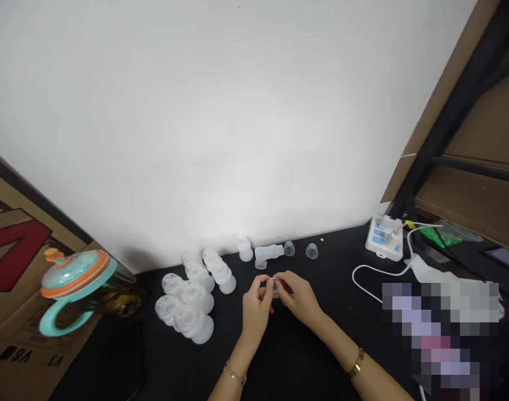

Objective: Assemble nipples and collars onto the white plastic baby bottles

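Over the middle of the black table, my left hand [258, 303] and my right hand [298, 298] meet, fingers closed around a small clear plastic piece [274, 287]. The fingers partly cover it. Just beyond them lie a white bottle on its side [269, 252], a small clear ring-shaped part [260, 264] and two clear domed caps, one touching the bottle's end [289, 248] and one apart to the right [312, 251]. A white bottle [245, 249] stands by the wall. To the left, several capped translucent bottles [194, 323] stand in a group.
A lidded pitcher [79, 278] with dark contents is at the left, before a cardboard box [12, 334]. At the right are a white power strip [383, 239], its cable [358, 267], a white cloth-like item [430, 278] and a blurred patch. A white wall [246, 139] closes the back.
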Demonstrator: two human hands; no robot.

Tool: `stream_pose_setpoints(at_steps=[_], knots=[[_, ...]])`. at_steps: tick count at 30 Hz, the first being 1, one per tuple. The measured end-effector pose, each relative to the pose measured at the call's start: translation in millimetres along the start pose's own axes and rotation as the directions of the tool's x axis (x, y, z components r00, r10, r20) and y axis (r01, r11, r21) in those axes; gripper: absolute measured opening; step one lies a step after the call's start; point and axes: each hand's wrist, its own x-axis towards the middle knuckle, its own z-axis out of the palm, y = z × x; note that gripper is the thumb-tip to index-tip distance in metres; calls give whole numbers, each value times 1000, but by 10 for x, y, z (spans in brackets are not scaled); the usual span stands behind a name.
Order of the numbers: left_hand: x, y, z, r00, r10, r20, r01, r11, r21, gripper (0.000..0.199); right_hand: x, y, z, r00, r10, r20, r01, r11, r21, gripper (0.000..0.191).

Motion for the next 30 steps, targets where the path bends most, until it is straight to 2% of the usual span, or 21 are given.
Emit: stream_pose_setpoints(at_steps=[13,21,30], knots=[[-1,22,19,1000,-26,10,27,993,-111,45,14,-65,-49,1000,6,7,-6,999,32,23],[-14,41,13,1000,0,-17,-1,995,-101,42,59,-52,-54,989,127,73,-141,956,256,28],[-18,47,19,999,-2,-34,0,999,-39,44,54,-61,-40,995,93,47,-99,982,163,28]])
